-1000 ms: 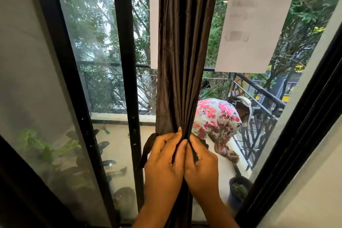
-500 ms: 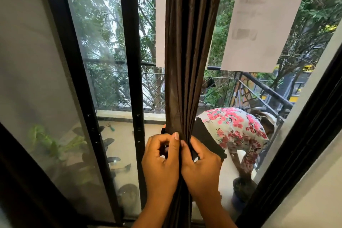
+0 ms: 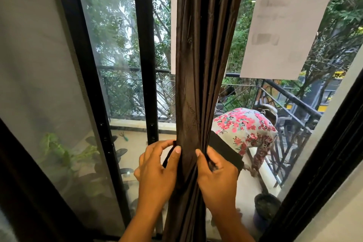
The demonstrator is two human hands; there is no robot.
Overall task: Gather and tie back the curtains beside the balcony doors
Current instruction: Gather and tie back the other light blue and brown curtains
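A dark brown curtain (image 3: 198,61) hangs gathered into a narrow bunch in front of the glass balcony doors (image 3: 117,45). A black tie-back band (image 3: 225,151) runs behind the bunch and sticks out to the right as a wide strip. My left hand (image 3: 157,171) pinches the band's thin left end against the curtain's left side. My right hand (image 3: 218,175) grips the curtain's right edge with the wide band end under its fingers. Both hands sit at the same height, a hand's width apart.
Black door frames (image 3: 144,55) stand left of the curtain, and another (image 3: 318,163) slants at the right. A sheet of paper (image 3: 284,27) is stuck on the glass. Outside, a person in a floral top (image 3: 247,129) bends near the railing (image 3: 290,94). Potted plants (image 3: 64,155) stand at lower left.
My hands have drawn apart from the middle of the bunch to its two sides. The black band now shows more on the right. The view has shifted slightly.
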